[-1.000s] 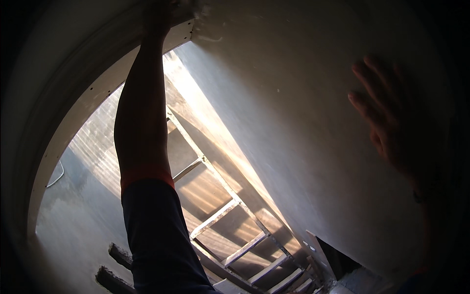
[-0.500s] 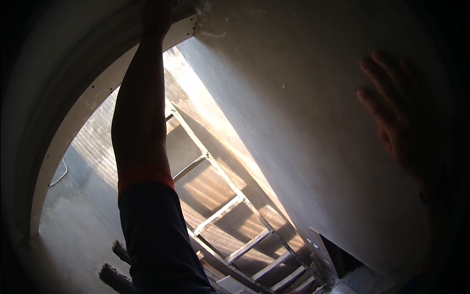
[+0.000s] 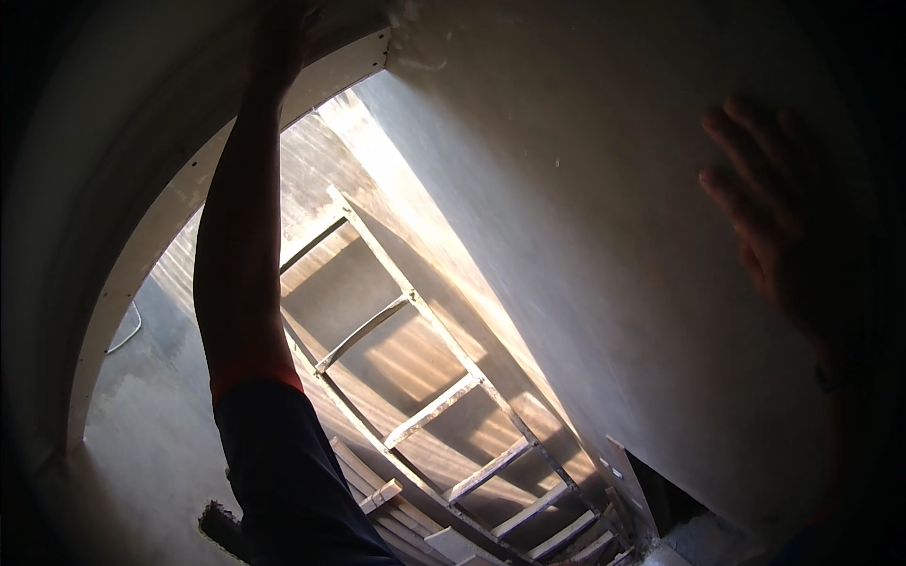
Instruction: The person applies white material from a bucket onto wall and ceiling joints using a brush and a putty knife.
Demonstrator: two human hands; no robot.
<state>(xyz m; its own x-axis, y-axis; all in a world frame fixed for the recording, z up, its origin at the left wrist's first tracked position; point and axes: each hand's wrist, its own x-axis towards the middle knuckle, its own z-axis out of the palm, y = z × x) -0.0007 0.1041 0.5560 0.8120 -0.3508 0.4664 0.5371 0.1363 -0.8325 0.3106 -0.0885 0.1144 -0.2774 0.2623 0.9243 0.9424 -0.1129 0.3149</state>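
Observation:
My left arm reaches up, and my left hand (image 3: 281,42) is against the dark recessed surface above the pale curved edge strip (image 3: 142,250). Its fingers are lost in shadow at the top of the view, so whether it holds anything does not show. Small dark screw-like dots run along the strip. On the right, my right hand (image 3: 769,203) has its fingers stretched out and apart. It lies flat on or close to the smooth grey wall (image 3: 547,217), with nothing seen in it.
Beyond the curved strip, a wooden ladder (image 3: 444,330) leans against a sunlit wall. Wooden planks (image 3: 363,481) lie beside its lower end. A dark rough-ended piece (image 3: 222,528) shows near my left sleeve. A white cable (image 3: 132,330) hangs at the far left. A dark opening (image 3: 661,491) sits low on the right.
My left arm and hand have shifted to the left, uncovering more of the ladder and planks. The scene has slid slightly right. My right hand keeps its spread pose by the wall.

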